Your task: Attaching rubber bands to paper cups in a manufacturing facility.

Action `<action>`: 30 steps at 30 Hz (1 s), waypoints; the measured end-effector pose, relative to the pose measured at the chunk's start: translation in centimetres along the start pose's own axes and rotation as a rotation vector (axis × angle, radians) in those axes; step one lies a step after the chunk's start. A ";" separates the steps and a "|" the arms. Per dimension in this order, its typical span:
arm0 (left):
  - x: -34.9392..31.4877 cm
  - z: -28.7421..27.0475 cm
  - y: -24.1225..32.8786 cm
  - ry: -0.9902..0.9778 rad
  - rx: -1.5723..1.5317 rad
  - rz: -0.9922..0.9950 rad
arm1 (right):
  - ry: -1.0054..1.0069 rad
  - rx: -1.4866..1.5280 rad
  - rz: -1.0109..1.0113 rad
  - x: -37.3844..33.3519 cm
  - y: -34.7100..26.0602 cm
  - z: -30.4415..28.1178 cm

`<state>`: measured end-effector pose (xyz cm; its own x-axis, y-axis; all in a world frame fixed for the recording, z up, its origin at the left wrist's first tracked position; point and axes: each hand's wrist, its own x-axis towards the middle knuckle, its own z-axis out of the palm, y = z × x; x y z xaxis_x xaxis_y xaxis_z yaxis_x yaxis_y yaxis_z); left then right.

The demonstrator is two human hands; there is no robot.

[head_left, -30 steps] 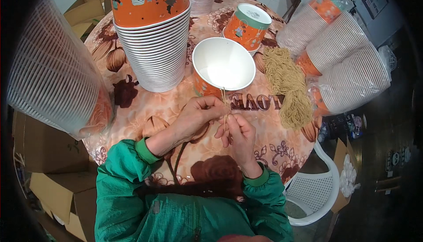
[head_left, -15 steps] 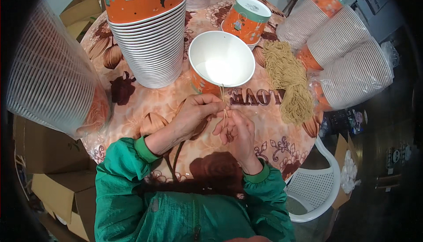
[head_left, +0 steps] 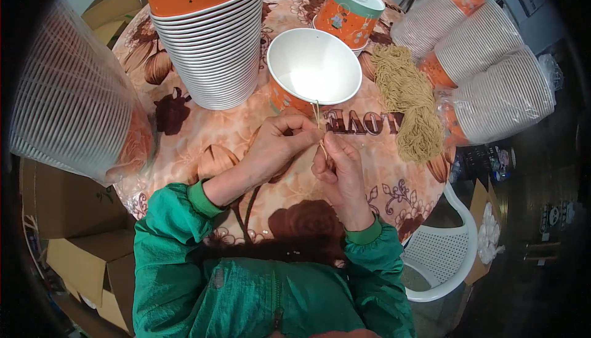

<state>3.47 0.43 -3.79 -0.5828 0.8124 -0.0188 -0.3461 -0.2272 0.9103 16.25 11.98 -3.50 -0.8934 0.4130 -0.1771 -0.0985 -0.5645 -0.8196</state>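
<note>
An orange paper bucket (head_left: 315, 70) with a white inside stands tilted toward me at the middle of the table. From its near rim a thin tan cord (head_left: 317, 114) runs down to my fingers. My left hand (head_left: 278, 143) pinches the cord between thumb and forefinger, just below the rim. Close against it, my right hand (head_left: 342, 175) is closed on the lower part of the cord, thumb up, other fingers curled. Fingertips partly hide the cord there. To the right lies a loose bundle of tan cords (head_left: 406, 104).
A tall stack of paper buckets (head_left: 212, 61) rises left of centre. An upturned bucket (head_left: 349, 21) sits behind. Plastic-wrapped stacks flank the table: one at the left (head_left: 80, 98), several at the right (head_left: 505, 98). A white chair (head_left: 440, 249) and cardboard boxes (head_left: 80, 270) stand beside the flowered table.
My right hand's fingers have curled in more tightly around the cord, and its wrist has turned more upright. The left hand keeps its pinch. The whole scene sits slightly higher in the view.
</note>
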 end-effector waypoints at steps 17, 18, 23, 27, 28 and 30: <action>-0.3 0.4 0.8 -0.046 -0.146 -0.055 | -0.039 0.047 0.057 -0.4 -0.1 -0.2; -0.3 0.3 0.9 -0.057 -0.132 -0.056 | -0.048 0.032 0.051 -0.4 -0.1 -0.1; -0.1 0.1 1.1 -0.088 -0.126 -0.049 | -0.031 0.023 0.057 -0.6 -0.2 0.2; 0.1 -0.2 1.3 -0.067 -0.161 -0.119 | -0.050 0.023 0.067 -0.6 -0.2 0.0; 0.1 -0.4 1.3 -0.074 -0.155 -0.138 | -0.051 0.022 0.067 -0.6 -0.1 -0.1; 0.2 -0.4 1.2 -0.068 -0.152 -0.133 | -0.056 0.012 0.074 -0.6 -0.1 -0.4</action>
<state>2.67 0.10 -2.81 -0.4756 0.8737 -0.1023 -0.5270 -0.1898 0.8284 16.92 12.03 -3.55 -0.9215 0.3296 -0.2053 -0.0368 -0.6005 -0.7988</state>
